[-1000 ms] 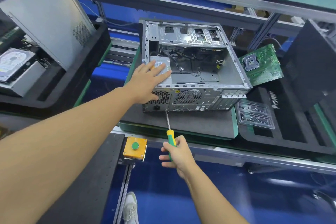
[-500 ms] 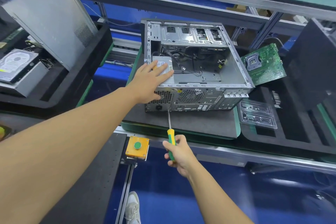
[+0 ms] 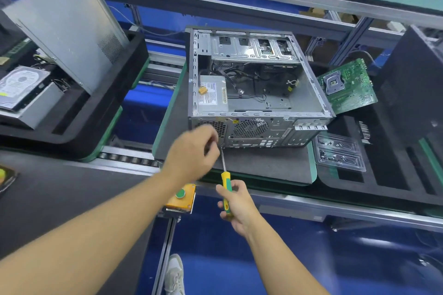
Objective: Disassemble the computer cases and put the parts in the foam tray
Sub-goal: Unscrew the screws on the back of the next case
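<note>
The left hand (image 3: 191, 151) had come off the top of the power supply (image 3: 212, 96) and dropped to the case's rear panel. It was blurred, with its fingers curled in beside the screwdriver tip, and whether they pinched anything could not be told. The computer case (image 3: 254, 127) lay open side up on a grey pad (image 3: 263, 165), with the power supply in its near left corner beside loose cables. Just to its right, the black foam tray (image 3: 354, 182) held a tilted green motherboard (image 3: 347, 86) and a clear plastic insert (image 3: 339, 153). The right hand (image 3: 237, 208) gripped the yellow-green handle of the screwdriver (image 3: 225, 177), whose shaft met the rear panel's lower edge.
</note>
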Demonstrator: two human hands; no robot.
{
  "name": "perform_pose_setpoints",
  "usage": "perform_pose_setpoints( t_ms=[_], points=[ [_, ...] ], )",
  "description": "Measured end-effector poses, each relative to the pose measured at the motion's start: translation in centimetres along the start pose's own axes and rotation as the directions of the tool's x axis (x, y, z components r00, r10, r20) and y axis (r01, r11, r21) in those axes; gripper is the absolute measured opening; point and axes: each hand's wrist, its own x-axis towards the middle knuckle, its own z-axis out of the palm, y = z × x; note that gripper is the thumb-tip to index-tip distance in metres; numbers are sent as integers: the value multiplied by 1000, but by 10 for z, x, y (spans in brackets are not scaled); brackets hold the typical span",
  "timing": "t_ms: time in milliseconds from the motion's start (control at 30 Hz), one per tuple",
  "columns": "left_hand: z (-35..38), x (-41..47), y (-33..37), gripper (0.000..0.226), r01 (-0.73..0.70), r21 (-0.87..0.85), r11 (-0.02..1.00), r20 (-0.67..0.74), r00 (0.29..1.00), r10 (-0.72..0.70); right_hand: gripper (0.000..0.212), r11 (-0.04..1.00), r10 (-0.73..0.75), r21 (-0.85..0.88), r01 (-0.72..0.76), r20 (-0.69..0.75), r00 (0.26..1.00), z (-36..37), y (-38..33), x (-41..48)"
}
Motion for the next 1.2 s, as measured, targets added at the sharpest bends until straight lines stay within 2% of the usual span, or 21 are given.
perform_pose_setpoints(
  t_ms=[33,67,100,133,167,200,333,433,467,533,600,633,700,800,867,1033,1100,1200],
  points=[
    [13,-12,5,4,228,-87,970,107,970,-218,28,1000,10,9,-10,1,1000,2,-1,0],
    [26,-21,9,10,461,-129,878,235,874,-424,26,999,22,35,-23,12,1000,3,-2,0],
    [38,-27,11,22,653,-116,748,373,727,-576,24,997,31,70,-33,31,999,4,-3,0],
    [48,-31,12,36,766,-74,639,494,585,-643,27,994,31,99,-36,53,998,3,-3,0],
    [56,-33,12,46,812,-42,582,575,496,-651,32,994,25,104,-32,67,997,2,-3,-1],
    [63,-34,11,49,830,-34,557,606,460,-649,34,996,11,83,-17,66,998,1,-3,-1],
    [76,-37,1,28,887,-162,433,597,437,-673,27,999,-45,14,44,97,994,-4,0,-7],
    [75,-43,-4,11,917,-310,251,678,398,-618,31,988,47,140,-64,121,991,-13,5,-8],
    [74,-45,-5,10,919,-354,175,708,385,-592,36,978,96,169,-122,152,984,-17,6,-9],
    [71,-48,-8,17,910,-414,22,769,363,-526,43,975,166,113,-191,196,966,-22,10,-10],
    [68,-49,-8,21,898,-435,-67,810,358,-465,38,984,142,75,-160,204,969,-22,12,-12],
    [68,-49,-7,20,902,-428,-60,818,358,-450,31,989,113,71,-129,198,974,-21,12,-12],
    [65,-47,-2,21,922,-386,32,818,359,-450,25,996,64,48,-73,165,984,-18,12,-13],
    [64,-44,6,23,912,-392,122,783,400,-476,39,1000,28,8,-30,143,989,-12,10,-17],
    [64,-45,6,23,904,-415,102,753,404,-519,45,999,30,16,-33,142,989,-9,8,-20],
    [63,-48,6,25,858,-505,-95,769,397,-501,42,961,104,231,-153,214,971,-16,9,-23],
    [64,-49,8,24,878,-473,-77,790,383,-479,38,961,63,254,-113,197,978,-15,11,-25],
    [67,-48,14,33,902,-431,-2,771,367,-520,24,982,-14,190,-11,130,991,-9,11,-25]
  ],
)
